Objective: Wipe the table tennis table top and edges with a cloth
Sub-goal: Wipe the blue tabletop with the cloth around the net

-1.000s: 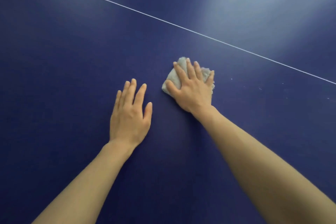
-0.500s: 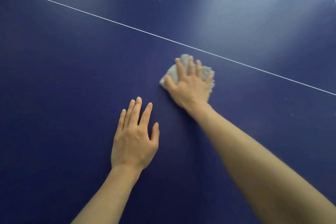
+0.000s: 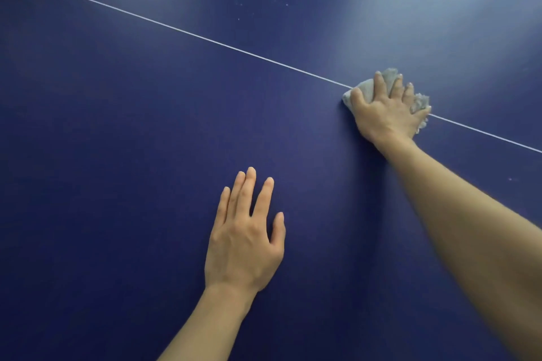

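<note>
The dark blue table tennis table top (image 3: 117, 155) fills the whole view. My right hand (image 3: 384, 111) presses a bunched grey cloth (image 3: 389, 75) flat onto the top with spread fingers, right on the thin white line (image 3: 205, 38) that crosses the table. Most of the cloth is hidden under the hand; its edges show past the fingertips and by the thumb. My left hand (image 3: 245, 237) rests palm down on the bare surface nearer to me, fingers straight and holding nothing, well left of and below the cloth.
Small pale specks (image 3: 286, 5) dot the surface beyond the line. Bright light glare (image 3: 440, 9) lies across the far right of the top. No table edge is in view.
My right hand has slid the cloth away from me and to the right, up onto the white line. My left hand stays flat on the table and now lies farther from the cloth.
</note>
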